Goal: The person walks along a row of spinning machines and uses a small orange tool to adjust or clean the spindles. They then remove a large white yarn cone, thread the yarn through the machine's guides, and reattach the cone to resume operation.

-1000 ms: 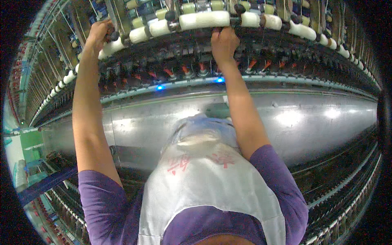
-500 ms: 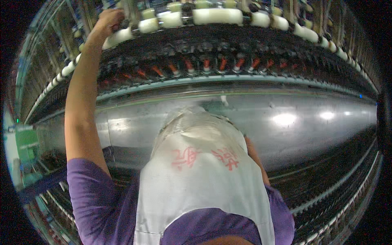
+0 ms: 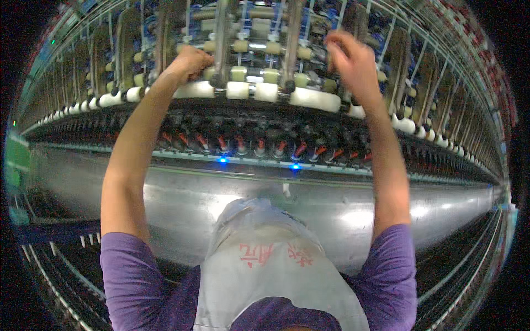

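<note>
A long spinning machine stands in front of me, with a row of white rollers (image 3: 314,100) and smaller pale green rollers (image 3: 238,73) above them. My left hand (image 3: 192,64) reaches to the pale rollers left of a grey upright arm (image 3: 222,44). Its fingers are curled together; whatever they pinch is hidden. My right hand (image 3: 351,59) is raised at the rollers on the right, slightly blurred. Thumb and bent fingers stand apart there, and nothing shows between them. Red-and-white bobbins (image 3: 260,147) stand in a row below the rollers.
Two blue lights (image 3: 296,166) glow on the rail below the bobbins. A smooth metal panel (image 3: 182,193) runs along the machine's front. I wear a pale apron (image 3: 265,281) that bulges forward. Another row of machinery (image 3: 61,270) lies behind at the lower left.
My right arm has come up from beside the apron to the rollers. The view has shifted, showing more of the upper machine; my left hand stays at the rollers. Blue lights now show.
</note>
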